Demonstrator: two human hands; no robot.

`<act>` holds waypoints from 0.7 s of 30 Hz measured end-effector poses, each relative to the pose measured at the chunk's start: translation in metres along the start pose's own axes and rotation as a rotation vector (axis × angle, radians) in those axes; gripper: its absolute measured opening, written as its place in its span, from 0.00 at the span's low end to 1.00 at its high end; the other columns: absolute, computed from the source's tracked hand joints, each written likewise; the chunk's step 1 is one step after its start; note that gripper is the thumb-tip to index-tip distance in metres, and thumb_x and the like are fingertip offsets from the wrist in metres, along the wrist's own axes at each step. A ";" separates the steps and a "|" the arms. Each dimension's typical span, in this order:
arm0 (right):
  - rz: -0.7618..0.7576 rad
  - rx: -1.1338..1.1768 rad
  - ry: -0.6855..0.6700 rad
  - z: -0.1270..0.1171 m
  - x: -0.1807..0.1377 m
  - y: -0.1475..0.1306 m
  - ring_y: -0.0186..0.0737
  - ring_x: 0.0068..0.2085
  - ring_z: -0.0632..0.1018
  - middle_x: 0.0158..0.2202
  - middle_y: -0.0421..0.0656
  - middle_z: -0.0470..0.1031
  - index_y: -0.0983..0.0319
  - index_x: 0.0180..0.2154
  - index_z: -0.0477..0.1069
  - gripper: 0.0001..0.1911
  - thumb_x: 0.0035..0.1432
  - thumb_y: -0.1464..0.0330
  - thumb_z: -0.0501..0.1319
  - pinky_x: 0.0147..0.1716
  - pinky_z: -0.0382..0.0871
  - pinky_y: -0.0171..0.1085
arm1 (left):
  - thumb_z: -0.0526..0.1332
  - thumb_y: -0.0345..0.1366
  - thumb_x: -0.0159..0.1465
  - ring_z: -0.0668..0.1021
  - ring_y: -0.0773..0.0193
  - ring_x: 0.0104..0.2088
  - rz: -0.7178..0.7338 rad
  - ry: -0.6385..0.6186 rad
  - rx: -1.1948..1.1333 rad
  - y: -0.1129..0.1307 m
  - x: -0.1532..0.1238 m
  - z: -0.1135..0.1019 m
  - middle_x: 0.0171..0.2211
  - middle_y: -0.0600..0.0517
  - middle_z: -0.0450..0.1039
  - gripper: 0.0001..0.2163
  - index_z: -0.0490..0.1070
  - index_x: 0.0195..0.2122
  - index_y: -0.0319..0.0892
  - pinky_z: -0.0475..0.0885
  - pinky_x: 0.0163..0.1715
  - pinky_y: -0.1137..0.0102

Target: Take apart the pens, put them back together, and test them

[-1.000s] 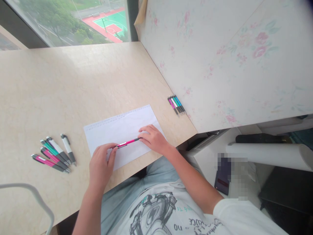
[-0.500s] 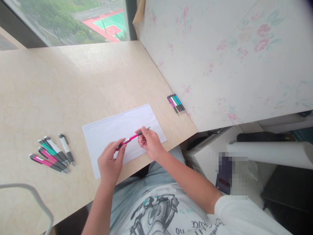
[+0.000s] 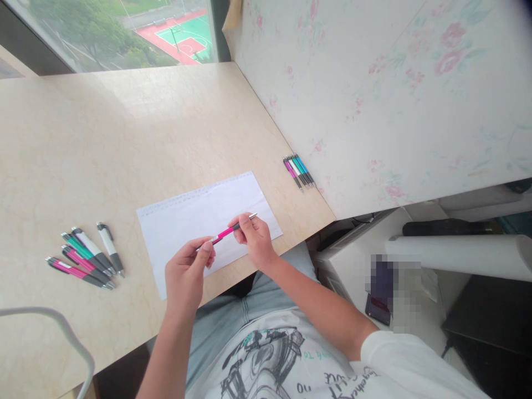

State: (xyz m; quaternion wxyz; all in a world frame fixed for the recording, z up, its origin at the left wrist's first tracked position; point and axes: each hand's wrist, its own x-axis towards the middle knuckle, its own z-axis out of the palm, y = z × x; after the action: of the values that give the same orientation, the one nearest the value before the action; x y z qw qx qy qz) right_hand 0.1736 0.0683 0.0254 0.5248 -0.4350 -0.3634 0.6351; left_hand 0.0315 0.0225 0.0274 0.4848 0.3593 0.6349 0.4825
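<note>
A pink ballpoint pen is held between my two hands above a white sheet of paper. My left hand is closed around its clip end, hiding that end. My right hand pinches the dark grip near the silver tip, which points up and to the right. Faint rows of writing run along the top of the sheet. To the left lies a loose group of pens: pink pens, a green pen and white pens. Several pens lie side by side at the desk's right edge.
A flowered panel borders the desk on the right, and a window is at the back. A grey curved bar crosses the lower left. Right of my body are a white roll and a phone.
My left fingers have shifted on the pen, with the thumb now lying over its clip end. My right hand still grips near the tip. The view has tilted slightly.
</note>
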 end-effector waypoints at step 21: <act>0.186 0.269 0.068 0.000 0.007 0.008 0.28 0.17 0.55 0.15 0.32 0.57 0.61 0.30 0.72 0.23 0.58 0.47 0.59 0.18 0.44 0.33 | 0.69 0.42 0.56 0.73 0.66 0.27 0.058 0.115 0.136 0.003 -0.009 0.005 0.25 0.53 0.73 0.13 0.79 0.40 0.43 0.69 0.29 0.70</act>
State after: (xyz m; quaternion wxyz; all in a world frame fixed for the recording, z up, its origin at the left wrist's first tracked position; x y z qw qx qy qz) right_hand 0.1701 0.0732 0.0168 0.5295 -0.4138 -0.2152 0.7085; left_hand 0.0382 0.0165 0.0319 0.4078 0.3814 0.6824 0.4718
